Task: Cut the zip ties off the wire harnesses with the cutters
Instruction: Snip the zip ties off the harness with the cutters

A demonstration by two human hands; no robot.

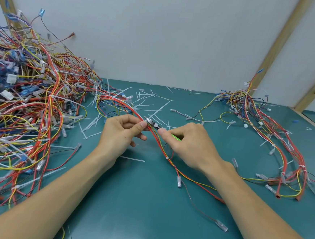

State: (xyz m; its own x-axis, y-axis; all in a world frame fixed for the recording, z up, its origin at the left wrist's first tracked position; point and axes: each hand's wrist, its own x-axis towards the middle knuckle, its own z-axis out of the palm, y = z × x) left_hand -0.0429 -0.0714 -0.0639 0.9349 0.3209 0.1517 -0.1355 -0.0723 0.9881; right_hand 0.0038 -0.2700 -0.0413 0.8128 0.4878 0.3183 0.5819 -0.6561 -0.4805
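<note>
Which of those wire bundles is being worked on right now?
The harness in the middle, between the big left heap and the smaller right pile: the left hand pinches it while the right hand holds the cutters against it.

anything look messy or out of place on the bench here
Mostly expected mess: cut zip ties lie strewn over the green table behind the hands. The left hand pinches the harness while the right hand holds the cutters at it. A big tangled pile sprawls on the left. Nothing looks damaged.

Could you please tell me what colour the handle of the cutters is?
Bright green, seen in the head view where the cutters poke out of the right hand.
</note>
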